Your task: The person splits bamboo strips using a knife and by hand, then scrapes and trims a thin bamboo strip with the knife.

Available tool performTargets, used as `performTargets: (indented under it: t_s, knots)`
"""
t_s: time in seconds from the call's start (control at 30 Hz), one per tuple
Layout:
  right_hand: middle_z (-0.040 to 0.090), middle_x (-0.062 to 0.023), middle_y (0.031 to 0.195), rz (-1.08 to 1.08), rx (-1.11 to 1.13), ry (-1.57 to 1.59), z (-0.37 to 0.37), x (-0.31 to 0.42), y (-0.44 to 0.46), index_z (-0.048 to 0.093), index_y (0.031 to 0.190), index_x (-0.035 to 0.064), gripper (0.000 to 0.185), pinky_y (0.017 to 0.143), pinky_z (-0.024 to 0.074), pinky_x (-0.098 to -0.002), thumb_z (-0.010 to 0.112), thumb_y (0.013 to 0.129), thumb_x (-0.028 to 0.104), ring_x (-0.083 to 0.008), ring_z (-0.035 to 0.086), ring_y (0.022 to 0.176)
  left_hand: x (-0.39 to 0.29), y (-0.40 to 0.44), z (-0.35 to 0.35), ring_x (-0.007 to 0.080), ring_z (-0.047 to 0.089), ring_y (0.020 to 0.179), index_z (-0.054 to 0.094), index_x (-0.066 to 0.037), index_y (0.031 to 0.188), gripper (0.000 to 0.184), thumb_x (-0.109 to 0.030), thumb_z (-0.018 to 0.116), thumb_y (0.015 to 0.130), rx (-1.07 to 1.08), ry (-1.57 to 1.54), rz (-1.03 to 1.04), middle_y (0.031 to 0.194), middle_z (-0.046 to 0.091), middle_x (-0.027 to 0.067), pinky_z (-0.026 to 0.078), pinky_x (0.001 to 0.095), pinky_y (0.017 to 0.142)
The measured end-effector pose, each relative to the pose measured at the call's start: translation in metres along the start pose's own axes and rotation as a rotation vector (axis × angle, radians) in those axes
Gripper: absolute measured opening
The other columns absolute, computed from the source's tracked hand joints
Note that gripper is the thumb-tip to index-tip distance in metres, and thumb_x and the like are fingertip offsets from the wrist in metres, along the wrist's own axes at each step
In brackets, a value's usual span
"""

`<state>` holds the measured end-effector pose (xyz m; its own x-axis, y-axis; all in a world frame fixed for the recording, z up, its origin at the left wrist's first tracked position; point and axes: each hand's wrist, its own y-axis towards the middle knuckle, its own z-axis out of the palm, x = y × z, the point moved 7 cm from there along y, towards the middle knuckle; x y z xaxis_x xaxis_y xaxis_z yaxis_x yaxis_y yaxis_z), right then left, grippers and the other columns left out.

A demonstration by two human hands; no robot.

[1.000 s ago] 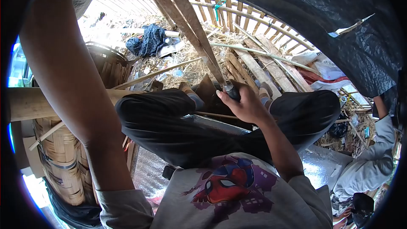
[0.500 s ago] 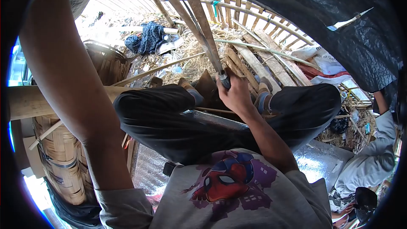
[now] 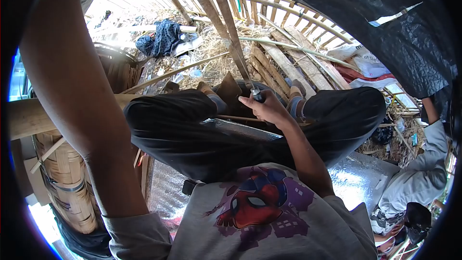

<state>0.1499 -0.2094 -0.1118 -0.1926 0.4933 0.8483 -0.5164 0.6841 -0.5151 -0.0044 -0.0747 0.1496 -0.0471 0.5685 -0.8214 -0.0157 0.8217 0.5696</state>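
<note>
My right hand [image 3: 268,109] is closed around the dark handle of a knife [image 3: 258,96], held low between my bent knees, thumb stretched along one side. The knife's narrow blade points up and away, against two long bamboo strips [image 3: 222,17] that meet in a narrow V near it. How deep the blade sits between them I cannot make out. My left arm [image 3: 72,82] reaches up along the left side, and its hand is beyond the top edge of the view.
A thick bamboo pole [image 3: 29,115] and a woven bamboo basket [image 3: 65,178] stand at left. Wooden planks [image 3: 288,65] and dark cloth [image 3: 166,38] lie ahead before a slatted fence [image 3: 274,7]. Black plastic sheeting [image 3: 375,0] hangs upper right. Another person's grey sleeve [image 3: 423,163] is at right.
My right hand has dropped slightly with the knife, and its thumb is now straighter. The bamboo strips have shifted a little to the left in view, along with the background.
</note>
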Motion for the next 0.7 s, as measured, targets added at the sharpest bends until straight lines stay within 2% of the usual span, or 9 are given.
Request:
performTargets:
  t_s: [0.03, 0.1, 0.13, 0.27, 0.37, 0.5, 0.57, 0.6, 0.7]
  knots:
    - [0.046, -0.0071, 0.050, 0.000, -0.006, -0.001, -0.002, 0.004, -0.002, 0.053, 0.067, -0.0005, 0.043, 0.043, 0.0367, -0.0383, 0.069, 0.087, 0.034, -0.0172, 0.041, 0.041, 0.000, 0.000, 0.000, 0.0060, 0.047, 0.061, 0.051, -0.003, 0.114, 0.030, -0.029, 0.043, 0.102, 0.000, -0.004, -0.001, 0.076, 0.048, -0.0012, 0.049, 0.0210, 0.061]
    - [0.058, -0.0147, 0.056, -0.340, -0.368, -0.521, -0.019, 0.033, -0.013, 0.059, 0.067, 0.0021, 0.032, 0.051, 0.0438, -0.0411, 0.065, 0.087, 0.026, -0.0360, 0.058, 0.052, 0.002, -0.002, 0.001, 0.0059, 0.047, 0.061, 0.051, -0.003, 0.114, 0.030, -0.029, 0.043, 0.102, 0.002, -0.007, -0.003, 0.076, 0.047, -0.0013, 0.049, 0.0209, 0.061]
    - [0.063, -0.0144, 0.062, -0.452, -0.529, -0.644, -0.020, 0.034, -0.014, 0.065, 0.075, 0.0045, 0.023, 0.055, 0.0493, -0.0428, 0.065, 0.085, 0.025, -0.0355, 0.063, 0.059, 0.003, -0.002, 0.001, 0.0059, 0.047, 0.061, 0.051, -0.003, 0.114, 0.030, -0.029, 0.043, 0.102, 0.005, -0.005, -0.004, 0.076, 0.047, -0.0013, 0.049, 0.0208, 0.061]
    - [0.066, -0.0164, 0.072, -0.404, -0.648, -0.848, -0.026, 0.020, -0.001, 0.067, 0.088, 0.0053, 0.020, 0.064, 0.0562, -0.0419, 0.066, 0.079, 0.023, -0.0351, 0.066, 0.067, 0.002, -0.003, 0.001, 0.0058, 0.047, 0.061, 0.051, -0.003, 0.114, 0.030, -0.030, 0.043, 0.102, 0.014, -0.006, -0.006, 0.076, 0.047, -0.0015, 0.048, 0.0206, 0.060]
    - [0.062, -0.0208, 0.065, -0.411, -0.698, -0.867, -0.024, 0.019, 0.002, 0.065, 0.079, 0.0003, 0.023, 0.060, 0.0516, -0.0459, 0.066, 0.083, 0.023, -0.0394, 0.063, 0.065, 0.006, -0.005, 0.003, 0.0057, 0.046, 0.061, 0.051, -0.003, 0.114, 0.030, -0.030, 0.043, 0.102, 0.019, -0.008, -0.010, 0.076, 0.047, -0.0016, 0.048, 0.0205, 0.060]
    - [0.063, -0.0133, 0.063, -0.414, -0.553, -0.598, -0.014, 0.017, 0.007, 0.064, 0.076, 0.0039, 0.022, 0.054, 0.0488, -0.0401, 0.063, 0.086, 0.023, -0.0300, 0.063, 0.056, 0.006, -0.008, 0.005, 0.0055, 0.046, 0.060, 0.051, -0.003, 0.114, 0.031, -0.030, 0.043, 0.102, 0.031, -0.006, -0.012, 0.076, 0.047, -0.0017, 0.048, 0.0203, 0.060]
    - [0.057, -0.0091, 0.055, -0.162, -0.201, -0.112, 0.000, -0.006, 0.012, 0.059, 0.065, 0.0018, 0.032, 0.051, 0.0422, -0.0360, 0.063, 0.088, 0.024, -0.0213, 0.055, 0.048, 0.006, -0.009, 0.006, 0.0055, 0.046, 0.060, 0.051, -0.003, 0.114, 0.031, -0.031, 0.043, 0.102, 0.033, -0.004, -0.013, 0.076, 0.047, -0.0017, 0.048, 0.0202, 0.059]
    - [0.053, -0.0066, 0.052, -0.120, -0.137, -0.034, 0.004, -0.008, 0.011, 0.055, 0.061, 0.0003, 0.037, 0.053, 0.0404, -0.0339, 0.064, 0.087, 0.025, -0.0156, 0.051, 0.049, 0.006, -0.010, 0.006, 0.0054, 0.046, 0.060, 0.051, -0.003, 0.114, 0.031, -0.031, 0.043, 0.102, 0.034, -0.006, -0.014, 0.075, 0.047, -0.0018, 0.048, 0.0201, 0.059]
    - [0.052, -0.0088, 0.051, -0.191, -0.249, -0.130, -0.005, -0.017, 0.016, 0.054, 0.062, -0.0009, 0.038, 0.055, 0.0416, -0.0369, 0.064, 0.087, 0.025, -0.0188, 0.053, 0.051, 0.008, -0.012, 0.007, 0.0053, 0.046, 0.060, 0.051, -0.004, 0.114, 0.031, -0.031, 0.043, 0.102, 0.041, -0.013, -0.017, 0.075, 0.047, -0.0019, 0.047, 0.0200, 0.059]
